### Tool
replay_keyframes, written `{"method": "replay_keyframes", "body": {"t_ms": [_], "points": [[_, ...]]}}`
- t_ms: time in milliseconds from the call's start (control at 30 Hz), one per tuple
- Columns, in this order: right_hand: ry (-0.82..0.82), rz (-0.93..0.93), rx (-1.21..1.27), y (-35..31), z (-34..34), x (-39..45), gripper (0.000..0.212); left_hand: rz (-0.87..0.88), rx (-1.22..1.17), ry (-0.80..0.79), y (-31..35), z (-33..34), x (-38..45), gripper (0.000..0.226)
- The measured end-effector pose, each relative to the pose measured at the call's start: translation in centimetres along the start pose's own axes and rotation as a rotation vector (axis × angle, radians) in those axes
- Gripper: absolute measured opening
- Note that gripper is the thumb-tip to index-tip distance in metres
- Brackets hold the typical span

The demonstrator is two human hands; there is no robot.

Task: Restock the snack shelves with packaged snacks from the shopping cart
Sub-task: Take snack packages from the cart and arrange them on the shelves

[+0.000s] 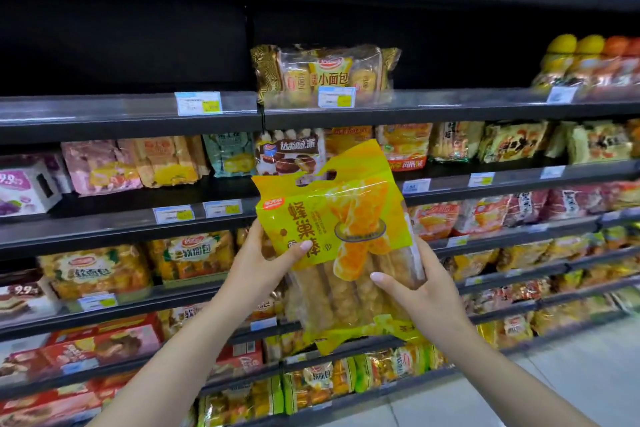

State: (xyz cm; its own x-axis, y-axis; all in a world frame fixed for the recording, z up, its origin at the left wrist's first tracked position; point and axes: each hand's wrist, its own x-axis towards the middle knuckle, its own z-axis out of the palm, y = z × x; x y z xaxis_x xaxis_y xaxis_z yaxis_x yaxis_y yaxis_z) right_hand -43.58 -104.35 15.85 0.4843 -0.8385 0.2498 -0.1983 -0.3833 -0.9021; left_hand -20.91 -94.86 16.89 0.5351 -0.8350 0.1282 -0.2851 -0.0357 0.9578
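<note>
Black shelving [138,121] in tiers — pale tiled floor [571,374].

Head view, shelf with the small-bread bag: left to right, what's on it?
Blue-yellow price tag → small-bread bag with its own price tag in front → bare stretch → yellow and orange packs.

You see pale floor tiles [588,374] at lower right and blue-and-yellow price tags [198,103] along the rails.
</note>
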Motion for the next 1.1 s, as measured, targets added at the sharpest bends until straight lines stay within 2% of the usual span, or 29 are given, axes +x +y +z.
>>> {"method": "replay_keyframes", "body": {"t_ms": [133, 167, 267, 433, 533, 767, 900, 1000, 1100], "points": [[0.087, 0.003, -0.015, 0.4, -4.3, -0.3, 0.092, -0.003, -0.024, -0.102, 2.4, 4.8, 1.1, 0.051], [0.112, 0.002, -0.017, 0.6, -5.6, -0.5, 0.090, -0.009, -0.032, -0.118, 2.9, 6.2, 1.3, 0.055], [0.149, -0.053, -0.016, 0.9, -9.9, -0.8, 0.064, 0.006, -0.061, -0.170, 4.0, 10.7, 1.5, 0.077], [0.208, -0.078, -0.040, 2.6, -17.5, -1.1, 0.070, 0.050, -0.081, -0.227, 6.9, 18.7, 0.8, 0.077], [0.225, -0.084, -0.034, 4.0, -21.8, -1.5, 0.067, 0.088, -0.089, -0.200, 8.4, 23.2, 0.6, 0.079], [0.166, -0.111, -0.035, 6.3, -29.1, -1.4, 0.065, 0.121, -0.201, -0.106, 11.1, 30.5, -1.5, 0.056], [0.104, -0.164, 0.016, 5.9, -30.3, -0.1, 0.062, 0.145, -0.185, -0.011, 12.4, 31.1, -1.7, 0.045], [0.059, -0.232, 0.051, 4.9, -29.8, 1.5, 0.059, 0.148, -0.181, 0.063, 13.2, 29.8, -1.4, 0.045], [0.014, -0.297, 0.083, 3.3, -28.3, 3.0, 0.061, 0.161, -0.158, 0.152, 13.6, 27.6, -1.0, 0.035]]}}
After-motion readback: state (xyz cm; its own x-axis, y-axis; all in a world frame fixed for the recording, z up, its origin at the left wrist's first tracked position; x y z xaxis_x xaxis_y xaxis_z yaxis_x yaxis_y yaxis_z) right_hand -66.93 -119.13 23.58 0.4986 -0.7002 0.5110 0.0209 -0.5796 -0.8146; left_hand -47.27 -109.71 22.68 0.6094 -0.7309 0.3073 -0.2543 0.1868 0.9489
